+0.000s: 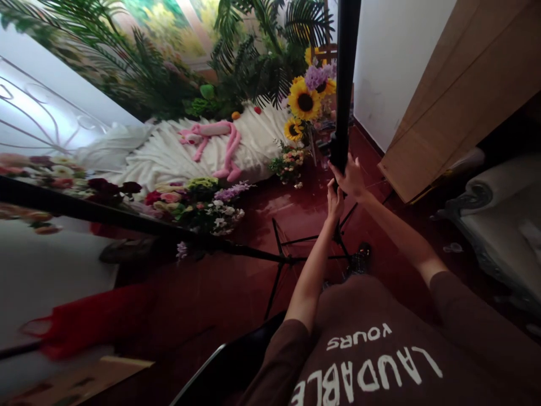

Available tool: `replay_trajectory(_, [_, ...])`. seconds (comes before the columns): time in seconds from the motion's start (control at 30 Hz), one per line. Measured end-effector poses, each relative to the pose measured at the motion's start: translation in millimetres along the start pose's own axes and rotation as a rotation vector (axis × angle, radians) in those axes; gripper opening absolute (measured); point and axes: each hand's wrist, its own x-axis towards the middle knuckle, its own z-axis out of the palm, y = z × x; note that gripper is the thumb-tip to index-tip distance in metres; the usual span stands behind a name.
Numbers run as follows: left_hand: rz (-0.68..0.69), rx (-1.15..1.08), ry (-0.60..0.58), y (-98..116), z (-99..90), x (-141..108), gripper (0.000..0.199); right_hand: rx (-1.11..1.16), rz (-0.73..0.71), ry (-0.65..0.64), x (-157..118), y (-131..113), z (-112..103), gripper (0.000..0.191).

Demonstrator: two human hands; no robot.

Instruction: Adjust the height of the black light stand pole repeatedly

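A black light stand point(345, 73) rises upright in front of me, its pole running out at the top of the view. My left hand point(335, 204) is at the lower part of the pole, with bent fingers closed against it. Just above and to the right, my right hand point(352, 179) lies against the same pole. Its thumb reaches across the front while the other fingers point up, spread apart. A dark collar point(338, 148) on the pole sits right above both hands. Spread tripod legs lie below them, close to my foot.
A second black stand point(169, 228) crosses the left side, with its legs point(276, 287) on the red floor. Artificial flowers point(198, 206) and sunflowers point(305, 102) edge a white draped bed holding a pink plush toy point(215, 131). A wooden board point(448, 101) and pale sofa point(507, 225) are at right.
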Motion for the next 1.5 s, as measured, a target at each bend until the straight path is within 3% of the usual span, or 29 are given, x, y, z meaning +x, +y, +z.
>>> replay_trajectory(0.1, [-0.012, 0.033, 0.037, -3.0, 2.0, -0.3, 0.058, 0.077, -0.124, 0.077, 32.1, -14.1, -14.7, 0.046])
replay_trajectory(0.23, [-0.026, -0.014, 0.050, -4.4, 5.6, -1.2, 0.061, 0.161, -0.122, 0.104, 54.6, -32.3, -23.7, 0.047])
replay_trajectory(0.37, [-0.038, -0.007, 0.072, -0.6, 6.0, -2.8, 0.060, 0.292, -0.162, -0.028, 46.0, -30.7, -38.3, 0.046])
replay_trajectory(0.5, [-0.056, 0.010, 0.062, 2.3, 4.4, -2.9, 0.055, 0.373, -0.127, -0.209, 11.7, 8.8, -57.2, 0.041])
replay_trajectory(0.63, [-0.044, -0.002, 0.066, -0.6, 4.8, -1.9, 0.057, 0.261, 0.080, -0.380, -32.2, 58.2, -61.1, 0.034])
replay_trajectory(0.73, [-0.028, -0.001, 0.069, -4.3, 5.2, -1.7, 0.060, 0.198, 0.199, -0.399, -52.0, 73.3, -55.9, 0.031])
replay_trajectory(0.87, [-0.008, -0.024, 0.050, -5.4, 4.1, -1.9, 0.059, 0.235, 0.282, -0.331, -54.8, 68.8, -46.8, 0.032])
replay_trajectory(0.97, [-0.006, -0.031, 0.043, -2.2, 3.2, -1.7, 0.057, 0.358, 0.432, -0.267, -47.9, 63.0, -38.6, 0.033])
replay_trajectory(1.17, [-0.048, -0.053, 0.042, 3.0, 1.6, -2.7, 0.056, 0.758, 1.069, -0.284, -28.3, 55.7, -30.5, 0.035])
replay_trajectory(1.27, [-0.045, -0.087, 0.038, 1.9, 0.4, -3.0, 0.056, 1.011, 1.318, -0.289, -21.7, 52.6, -32.5, 0.036])
replay_trajectory(1.37, [-0.052, -0.133, 0.008, 1.7, 0.3, -1.1, 0.056, 1.173, 1.407, -0.208, -21.9, 48.7, -32.6, 0.032])
replay_trajectory(1.5, [-0.060, -0.156, 0.023, 0.8, -3.8, -5.2, 0.057, 1.289, 1.374, -0.066, -36.1, 43.6, -26.7, 0.030])
